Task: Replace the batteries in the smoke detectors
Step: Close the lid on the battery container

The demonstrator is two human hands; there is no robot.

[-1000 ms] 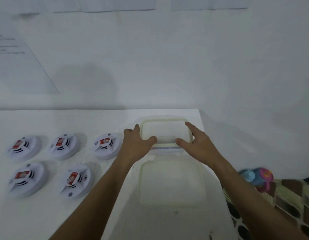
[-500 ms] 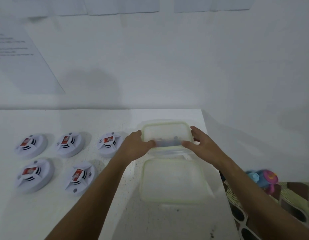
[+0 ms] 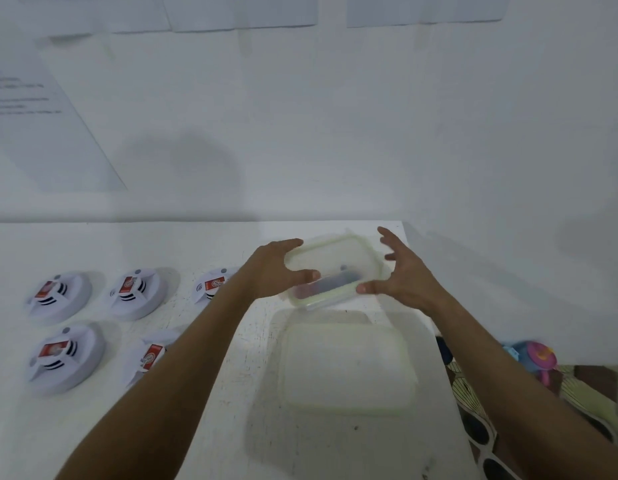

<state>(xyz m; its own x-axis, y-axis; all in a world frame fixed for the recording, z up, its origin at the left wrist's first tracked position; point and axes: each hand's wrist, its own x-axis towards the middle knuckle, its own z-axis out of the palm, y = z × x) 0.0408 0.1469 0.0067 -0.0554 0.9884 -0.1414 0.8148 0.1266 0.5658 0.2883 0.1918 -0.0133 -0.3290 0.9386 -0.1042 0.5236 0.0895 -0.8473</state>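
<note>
The left hand grips the left end of a clear rectangular plastic container with a pale green rim: the thumb curls over the near rim and the fingers reach round the far left corner. The right hand has its thumb tip touching the container's near right corner, while its fingers are spread and slightly curled just beside the right end; whether they touch the wall cannot be told. The container is tilted, near edge lower, over the far right part of the white surface. Dark, elongated objects lie inside it along the near wall; motion blur prevents identification.

Directly in front of the container, nearer the person, a second clear rectangular plastic container with a pale green rim lies flat on the surface, larger in the view, its contents not discernible.

To the left, five round white smoke detectors with red-and-white labels are arranged in two rows on the surface. Far row: one, one and one, the last partly hidden by the left forearm. Near row: one and one, also partly hidden by the forearm.

Sheets of white paper hang on the white wall behind. Off the right edge of the surface, a blue and pink plastic item rests on a patterned fabric.
</note>
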